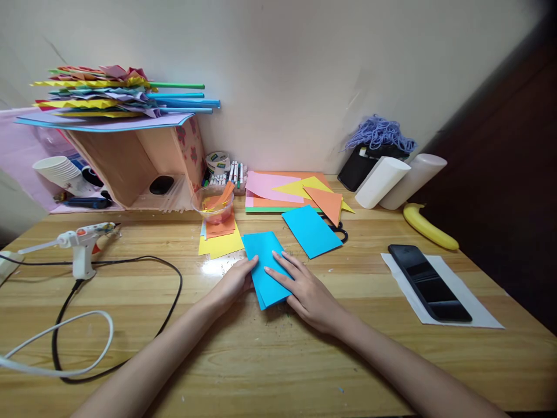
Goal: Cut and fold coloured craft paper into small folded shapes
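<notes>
Lying under the right fingers [281, 278], folded blue paper [263, 249] meets the left thumb [250, 264].

Evenly lit indoors — glare on tabletop [217, 348] | soft shadows | edges stretched — corner dark

Single head cam — looks forward and down from above the near edge, wide take on the tabletop [243, 360] and wall behind
</notes>
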### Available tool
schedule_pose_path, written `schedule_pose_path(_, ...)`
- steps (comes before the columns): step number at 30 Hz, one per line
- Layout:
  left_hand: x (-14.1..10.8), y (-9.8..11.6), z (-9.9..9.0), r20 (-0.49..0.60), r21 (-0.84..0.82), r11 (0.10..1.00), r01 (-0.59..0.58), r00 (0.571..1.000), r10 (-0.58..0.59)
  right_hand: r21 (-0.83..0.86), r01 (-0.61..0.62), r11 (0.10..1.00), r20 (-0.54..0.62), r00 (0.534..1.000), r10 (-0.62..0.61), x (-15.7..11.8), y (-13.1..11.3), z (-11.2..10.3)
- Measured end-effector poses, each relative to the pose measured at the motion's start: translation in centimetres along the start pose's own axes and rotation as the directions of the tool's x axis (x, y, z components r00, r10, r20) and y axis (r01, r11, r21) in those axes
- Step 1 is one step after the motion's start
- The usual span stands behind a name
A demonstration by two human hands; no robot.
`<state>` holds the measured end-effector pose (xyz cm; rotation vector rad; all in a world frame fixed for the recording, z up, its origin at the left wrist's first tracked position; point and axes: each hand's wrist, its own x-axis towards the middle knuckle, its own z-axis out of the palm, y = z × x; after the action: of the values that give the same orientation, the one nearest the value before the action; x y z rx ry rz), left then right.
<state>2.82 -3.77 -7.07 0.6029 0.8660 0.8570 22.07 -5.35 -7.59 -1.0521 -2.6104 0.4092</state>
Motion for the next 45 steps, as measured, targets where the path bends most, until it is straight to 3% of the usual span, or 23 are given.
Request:
schedule_pose_path(22,0.0,-0.6,0.1,-0.033,0.042,0.998,-0.042,0.999,0.043,-0.020,0.002,1.000,0.034,0.999,-0.001,0.1,-0.5,0.3)
schedule_pose_path(27,0.1,-0.5,-0.3,-0.054,0.094,0.994,-0.049,0.997,0.054,0.169,-0.023,0.985,-0.036,0.999,0.030,0.0,-0.6,0.0)
schedule_pose_path(29,0.0,-0.2,-0.4,-0.061,0.117,0.992,-0.048,0.997,0.055,0.398,-0.106,0.911,-0.136,0.975,0.173,0.0,-0.3,-0.2)
schedule_pose_path(31,-0.2,0.0,-0.3,-0.028,0.135,0.990,-0.033,0.999,0.037,0.678,-0.181,0.713,-0.151,0.915,0.375,0.2,0.2,-0.2)
schedule_pose_path(33,-0.6,0.2,-0.2,0.035,0.160,0.987,0.003,0.999,-0.008,0.872,-0.232,0.430,-0.012,0.869,0.494,0.4,0.9,-0.3)
schedule_pose_path(36,-0.9,0.2,0.0,0.112,0.228,0.972,0.051,0.991,-0.078,0.940,-0.323,0.113,0.231,0.843,0.485,0.7,1.7,-0.5)
schedule_pose_path(39,-0.7,0.1,-0.2,0.124,0.296,0.955,0.033,0.990,-0.072,0.939,-0.343,0.008,0.299,0.830,0.471,0.7,2.1,-0.5)
schedule_pose_path(45,0.2,-0.2,-1.0,0.130,0.334,0.942,-0.039,0.992,-0.005,0.941,-0.339,0.006,0.292,0.819,0.493,0.7,1.7,-0.5)
